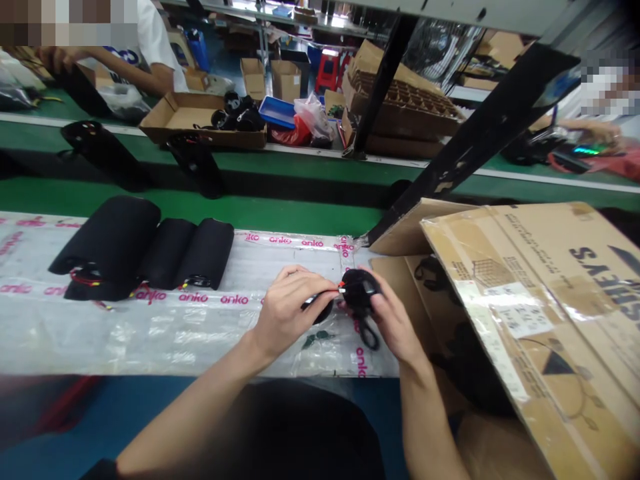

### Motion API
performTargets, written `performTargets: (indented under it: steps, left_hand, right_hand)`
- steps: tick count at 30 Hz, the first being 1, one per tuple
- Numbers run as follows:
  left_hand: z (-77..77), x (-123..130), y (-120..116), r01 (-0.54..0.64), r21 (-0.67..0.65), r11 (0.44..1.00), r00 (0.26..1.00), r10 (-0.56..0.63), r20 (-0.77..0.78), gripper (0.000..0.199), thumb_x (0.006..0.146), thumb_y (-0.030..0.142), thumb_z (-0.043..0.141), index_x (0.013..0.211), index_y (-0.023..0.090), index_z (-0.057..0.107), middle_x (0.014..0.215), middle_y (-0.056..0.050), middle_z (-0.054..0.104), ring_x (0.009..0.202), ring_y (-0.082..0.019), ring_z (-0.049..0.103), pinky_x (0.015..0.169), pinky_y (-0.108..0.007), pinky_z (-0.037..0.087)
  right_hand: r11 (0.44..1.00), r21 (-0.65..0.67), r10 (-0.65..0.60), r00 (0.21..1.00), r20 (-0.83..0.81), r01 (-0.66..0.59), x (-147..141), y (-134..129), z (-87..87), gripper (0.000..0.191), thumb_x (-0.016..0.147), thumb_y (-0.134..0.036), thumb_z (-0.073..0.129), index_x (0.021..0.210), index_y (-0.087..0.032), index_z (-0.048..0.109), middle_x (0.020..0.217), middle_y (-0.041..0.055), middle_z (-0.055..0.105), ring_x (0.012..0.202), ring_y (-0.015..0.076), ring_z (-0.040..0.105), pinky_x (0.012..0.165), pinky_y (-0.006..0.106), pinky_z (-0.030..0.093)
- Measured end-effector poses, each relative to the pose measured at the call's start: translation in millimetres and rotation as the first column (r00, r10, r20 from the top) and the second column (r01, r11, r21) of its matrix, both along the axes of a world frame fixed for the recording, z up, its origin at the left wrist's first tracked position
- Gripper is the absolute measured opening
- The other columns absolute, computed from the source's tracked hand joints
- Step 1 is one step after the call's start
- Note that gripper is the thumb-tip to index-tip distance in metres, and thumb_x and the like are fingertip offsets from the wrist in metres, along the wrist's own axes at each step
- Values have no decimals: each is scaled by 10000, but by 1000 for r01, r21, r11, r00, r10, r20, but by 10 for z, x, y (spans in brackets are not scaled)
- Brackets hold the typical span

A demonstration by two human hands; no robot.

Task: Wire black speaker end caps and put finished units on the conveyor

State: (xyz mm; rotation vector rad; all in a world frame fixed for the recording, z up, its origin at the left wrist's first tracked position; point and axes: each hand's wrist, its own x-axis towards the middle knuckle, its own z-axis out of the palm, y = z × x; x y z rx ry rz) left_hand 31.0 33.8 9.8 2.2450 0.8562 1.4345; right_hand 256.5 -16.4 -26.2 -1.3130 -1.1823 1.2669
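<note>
Over the plastic-covered bench, my right hand [397, 323] grips a black rounded end piece [356, 287] with a strap loop [369, 335] dangling from it. My left hand [287, 303] pinches thin wires [336, 289], red among them, close to a small white connector [342, 290]. Another black rounded part [323, 312] shows beneath the left fingers; whether it joins the piece in my right hand is unclear. To the left lie a large black fabric-covered cylinder [113, 233] and two slimmer ones, one [167, 250] between it and the other [213, 247], with coloured wires at their near ends.
An open cardboard box [540, 293] holding black items stands at right. Beyond the bench runs a green belt [280, 210] carrying black cylinders [193, 163]. A slanted black post [465, 140] rises behind the box. Across the belt are a shallow carton [200, 127] and co-workers' hands [60, 59].
</note>
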Motion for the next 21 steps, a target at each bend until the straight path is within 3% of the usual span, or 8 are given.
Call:
performTargets:
  steps: [2,4,6,9,12,15,21]
  left_hand:
    - [38,-2,-14,-4,-26,1000,1000,3,-31,51,1015,180,725,1037,222,744,935,-13,833,883,-180,775,879,-379,585]
    - [78,-7,-25,-19,-52,998,998,16,-58,45,1018,210,720,1010,233,758,904,-10,830,887,-191,766,877,-384,587]
    - [113,-11,-26,-24,-91,996,998,17,-68,45,1013,227,727,993,235,767,895,-12,827,887,-196,761,877,-388,587]
    - [148,-13,-12,-15,-147,989,998,7,-58,25,994,216,748,990,225,771,917,-21,820,898,-196,763,885,-384,583]
    - [159,-3,6,-19,-174,985,999,10,-51,29,979,191,758,986,218,769,928,-21,815,894,-192,761,881,-376,577]
    - [149,19,13,-36,-176,984,999,31,-34,52,968,157,756,979,207,757,926,-21,811,879,-183,755,864,-361,577]
    - [128,19,14,-40,-182,983,999,36,-27,50,988,169,737,997,217,741,952,-25,814,904,-193,763,886,-376,593]
  right_hand:
    - [1000,-27,-21,963,-269,15,-21,-12,133,695,1032,-705,455,1583,-287,527,1339,102,758,1150,339,752,949,526,647]
    - [1000,-20,-17,939,-344,11,-49,-15,230,724,1011,-721,482,1593,-293,521,1376,96,751,1082,336,776,917,515,658]
    - [1000,12,8,954,-301,-4,-67,0,282,737,969,-687,595,1601,-316,518,1502,78,688,1142,339,764,968,506,646]
    - [995,84,76,970,-229,-58,-75,38,313,717,949,-641,657,1592,-349,534,1627,42,593,1382,370,653,1129,543,566]
    - [985,154,114,973,-201,-84,-85,51,338,638,982,-593,644,1571,-363,562,1634,29,586,1519,372,536,1251,588,449]
    - [970,226,126,977,-170,-85,-105,23,368,599,993,-565,657,1557,-382,576,1632,18,586,1540,357,514,1306,584,379]
    - [948,314,43,999,18,-46,-188,-23,416,587,1009,-562,666,1552,-357,577,1627,32,578,1554,358,484,1270,551,454]
